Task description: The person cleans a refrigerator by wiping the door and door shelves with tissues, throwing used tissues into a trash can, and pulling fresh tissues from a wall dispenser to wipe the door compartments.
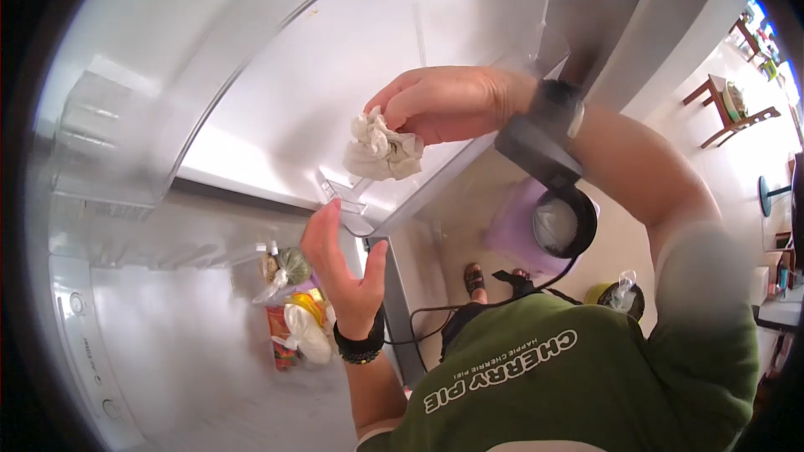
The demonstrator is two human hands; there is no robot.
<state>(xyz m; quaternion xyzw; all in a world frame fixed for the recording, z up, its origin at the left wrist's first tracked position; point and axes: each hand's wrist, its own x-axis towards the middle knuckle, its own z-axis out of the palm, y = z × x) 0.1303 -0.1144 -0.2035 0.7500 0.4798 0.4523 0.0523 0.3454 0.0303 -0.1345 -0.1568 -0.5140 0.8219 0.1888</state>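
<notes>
My right hand [440, 105] grips a crumpled white cloth or tissue [383, 149] with its fingertips, in front of the white inner face of a fridge door [352, 59]. Lower down, my left hand [343, 264] has its thumb and fingers apart and holds nothing. Its fingertips are close to a clear plastic bracket [347, 201] at the door's edge; whether they touch it I cannot tell.
Inside the fridge compartment [184, 326] lie bagged foods [306, 331]. A transparent door shelf [105, 142] is at left. A purple bin or stool [515, 230] stands on the floor [641, 230], and a wooden chair [724, 109] is far right.
</notes>
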